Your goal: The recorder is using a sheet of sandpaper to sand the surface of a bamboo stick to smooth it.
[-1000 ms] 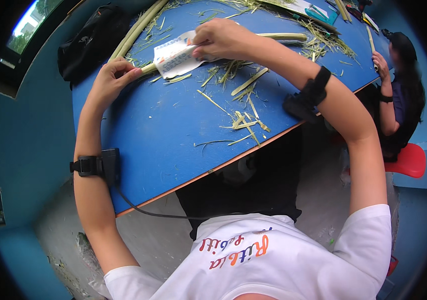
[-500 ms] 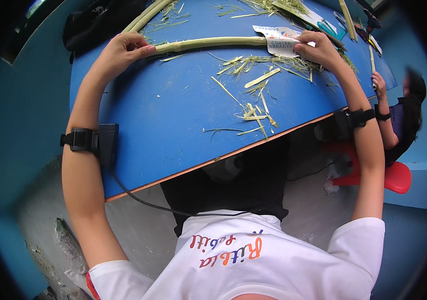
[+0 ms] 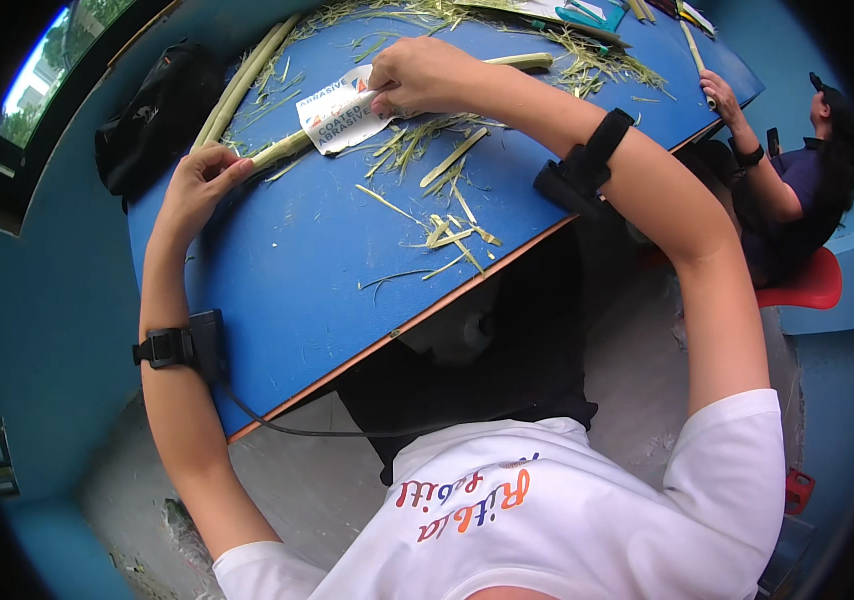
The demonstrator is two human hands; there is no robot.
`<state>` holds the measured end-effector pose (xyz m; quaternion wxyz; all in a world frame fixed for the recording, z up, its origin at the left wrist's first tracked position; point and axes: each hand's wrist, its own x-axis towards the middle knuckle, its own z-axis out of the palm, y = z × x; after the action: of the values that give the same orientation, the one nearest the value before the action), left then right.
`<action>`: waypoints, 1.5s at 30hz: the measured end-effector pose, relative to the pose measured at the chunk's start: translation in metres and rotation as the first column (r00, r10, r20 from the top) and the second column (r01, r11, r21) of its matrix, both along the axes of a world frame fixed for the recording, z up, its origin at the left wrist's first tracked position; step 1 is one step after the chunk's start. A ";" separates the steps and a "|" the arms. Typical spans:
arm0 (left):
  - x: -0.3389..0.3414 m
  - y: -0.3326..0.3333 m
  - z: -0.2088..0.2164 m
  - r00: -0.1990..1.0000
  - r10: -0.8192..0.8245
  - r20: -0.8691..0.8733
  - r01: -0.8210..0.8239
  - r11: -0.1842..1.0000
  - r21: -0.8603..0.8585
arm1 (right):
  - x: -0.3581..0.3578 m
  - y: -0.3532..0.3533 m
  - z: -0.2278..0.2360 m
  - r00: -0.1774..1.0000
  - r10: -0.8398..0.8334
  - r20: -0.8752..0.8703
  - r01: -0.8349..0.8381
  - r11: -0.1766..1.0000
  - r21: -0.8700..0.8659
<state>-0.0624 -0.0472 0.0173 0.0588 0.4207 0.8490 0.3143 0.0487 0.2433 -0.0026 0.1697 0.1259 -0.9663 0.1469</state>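
A long, pale green peeled stick (image 3: 285,150) lies slantwise over the blue table, its far end showing beyond my right wrist. My left hand (image 3: 197,185) grips the near left end between thumb and fingers. With thumb and fingers pinched, my right hand (image 3: 415,78) holds a sheet of sandpaper (image 3: 332,128) over the stick, its printed white backing outward. The sheet's curled left edge is a short way from my left fingertips. Paper and hand hide the stick's middle, and the abrasive face is out of sight.
Green shavings (image 3: 447,235) litter the blue table (image 3: 277,290). More long stalks (image 3: 242,85) lie at the back left beside a black bag (image 3: 152,125). At the right a co-worker (image 3: 797,190) holds a thin stick (image 3: 692,50). A cable (image 3: 297,430) hangs from my left forearm's strapped device.
My right hand has slid the sandpaper along the stick from its right part to near my left hand. My left hand keeps its grip on the end. The whole view has shifted and tilted.
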 end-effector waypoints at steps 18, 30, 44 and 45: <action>0.002 -0.008 0.000 0.995 0.066 0.079 -0.064 0.997 -0.032 | 0.032 0.074 0.011 0.992 0.092 0.086 -0.070 0.971 -0.230; 0.028 0.011 0.009 0.957 -0.026 -0.290 0.017 0.999 -0.035 | 0.007 0.028 0.020 0.994 0.101 -0.032 -0.105 0.971 -0.215; 0.020 0.010 0.003 0.964 -0.010 -0.267 0.031 0.997 0.074 | -0.006 0.062 0.039 0.975 0.082 0.208 -0.036 0.976 -0.214; 0.019 0.009 -0.001 0.975 0.003 -0.224 0.023 0.993 0.113 | -0.006 0.066 0.039 0.970 0.059 0.237 -0.010 0.980 -0.200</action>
<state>-0.0438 -0.0377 0.0164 -0.0597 0.4605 0.8285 0.3129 0.0430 0.3090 0.0363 0.0600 0.1065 -0.9581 0.2589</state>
